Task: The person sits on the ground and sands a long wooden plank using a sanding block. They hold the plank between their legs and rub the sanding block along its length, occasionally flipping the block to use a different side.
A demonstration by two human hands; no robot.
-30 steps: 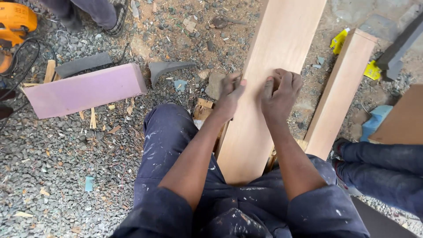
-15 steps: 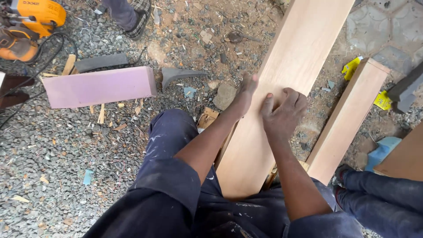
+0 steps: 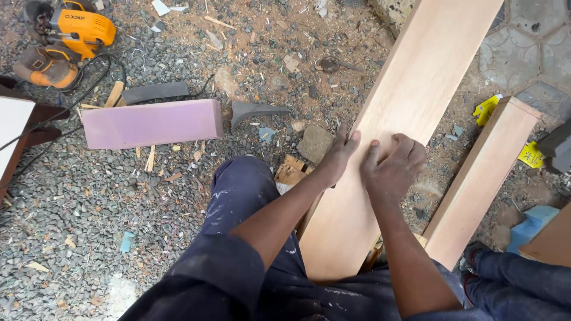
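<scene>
**Two hands on a long wooden board**

Seen from the head camera, a long, pale wooden board (image 3: pixel 410 101) lies slanted over the gravel ground (image 3: pixel 89 208). Its near end rests by the person's lap.

The left hand (image 3: pixel 338 156) is at the left edge of the board. Its fingers are held close together and lie against that edge. The right hand (image 3: pixel 392 165) sits on top of the board, just beside the left hand. Its fingers are curled under and pressed down on the wood. I cannot tell if it holds something small.

A second, narrower board (image 3: pixel 482 178) lies to the right. A pink block (image 3: pixel 151 123) lies on the gravel to the left. An orange power tool (image 3: pixel 74 32) sits in the far left corner. Another person's leg in blue trousers (image 3: pixel 523 282) shows at the bottom right.
</scene>
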